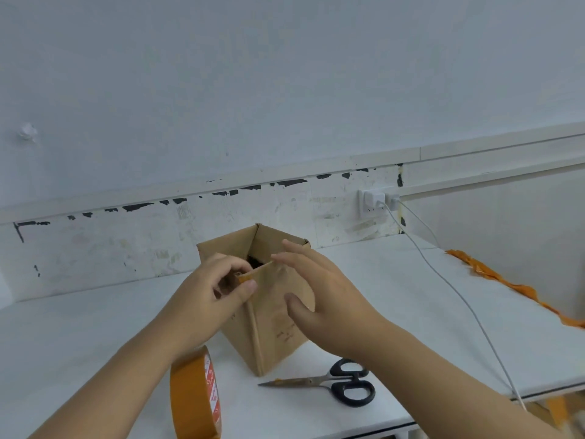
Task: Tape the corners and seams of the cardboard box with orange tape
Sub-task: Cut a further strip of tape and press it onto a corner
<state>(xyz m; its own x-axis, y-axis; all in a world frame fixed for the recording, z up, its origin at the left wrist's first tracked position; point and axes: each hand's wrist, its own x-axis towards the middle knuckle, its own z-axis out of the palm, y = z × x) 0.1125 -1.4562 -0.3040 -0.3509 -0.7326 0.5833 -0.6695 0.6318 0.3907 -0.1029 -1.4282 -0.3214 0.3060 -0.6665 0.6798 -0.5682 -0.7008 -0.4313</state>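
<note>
Middle: the cardboard box (272, 299) stands open-topped on the white table (95, 331), with both hands at its near corner.
Near left: the tape roll (196, 397) stands on edge.
Near right: scissors (329, 380) lie just beside the box.
Far right: a white cable (456, 289) crosses the table; orange tape scraps (493, 274) line the edge.
Left side: bare tabletop.

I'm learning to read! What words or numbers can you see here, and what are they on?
No text is clear enough to quote.
Tape roll: red and white print on the inner core, too blurred to read.
Box: faint dark marks on its front, too faint to read.
Scissors: no writing shows.
</note>
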